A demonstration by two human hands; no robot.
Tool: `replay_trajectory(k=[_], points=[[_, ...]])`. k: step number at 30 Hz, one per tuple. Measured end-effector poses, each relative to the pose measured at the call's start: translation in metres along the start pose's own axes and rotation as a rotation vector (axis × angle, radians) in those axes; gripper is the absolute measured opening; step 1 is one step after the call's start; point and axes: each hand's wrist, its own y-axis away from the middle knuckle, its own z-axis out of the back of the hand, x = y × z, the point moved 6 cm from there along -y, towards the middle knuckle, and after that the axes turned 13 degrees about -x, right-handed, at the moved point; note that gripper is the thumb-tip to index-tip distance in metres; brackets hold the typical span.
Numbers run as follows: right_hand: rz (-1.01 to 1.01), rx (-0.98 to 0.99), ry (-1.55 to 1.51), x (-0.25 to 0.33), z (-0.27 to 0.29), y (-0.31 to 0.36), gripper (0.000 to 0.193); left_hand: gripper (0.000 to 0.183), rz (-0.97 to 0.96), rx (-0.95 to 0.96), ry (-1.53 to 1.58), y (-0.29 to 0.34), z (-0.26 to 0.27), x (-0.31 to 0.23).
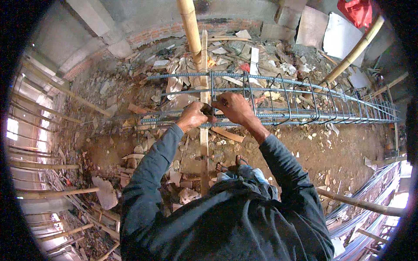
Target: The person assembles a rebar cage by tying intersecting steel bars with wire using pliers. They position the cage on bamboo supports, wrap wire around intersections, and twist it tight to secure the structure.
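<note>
A long rebar cage (300, 116) of ribbed steel bars and bent square stirrups runs from the middle toward the far right. It rests across an upright-looking wooden batten (204, 143). My left hand (193, 116) is closed at the cage's left part, beside the batten, with its fingers around something dark and small. Just right of it, my right hand (235, 108) is curled closed over the bars near the first stirrup (212, 82). What either hand grips is too small and too covered to name.
Bamboo poles (189, 30) stand beyond the cage, another pole (355, 50) at the far right. Rubble and scraps cover the dirt floor (305, 148). Bundled steel bars (370, 195) lie at lower right. Several bamboo poles (48, 165) line the left side. A red bag (356, 11) hangs at top right.
</note>
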Motion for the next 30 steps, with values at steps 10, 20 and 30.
replay_trajectory(k=[10,20,30], points=[[-0.066,-0.062,0.065,0.015,-0.01,0.036,0.027,0.036,-0.144,-0.069,-0.053,-0.002,0.004,-0.003],[-0.398,-0.562,-0.472,0.011,-0.057,0.112,0.019,0.03,0.002,0.129,0.057,-0.001,0.002,-0.011],[-0.199,-0.414,-0.137,0.012,-0.038,0.109,0.025,0.033,-0.097,0.135,-0.06,-0.004,-0.001,-0.018]])
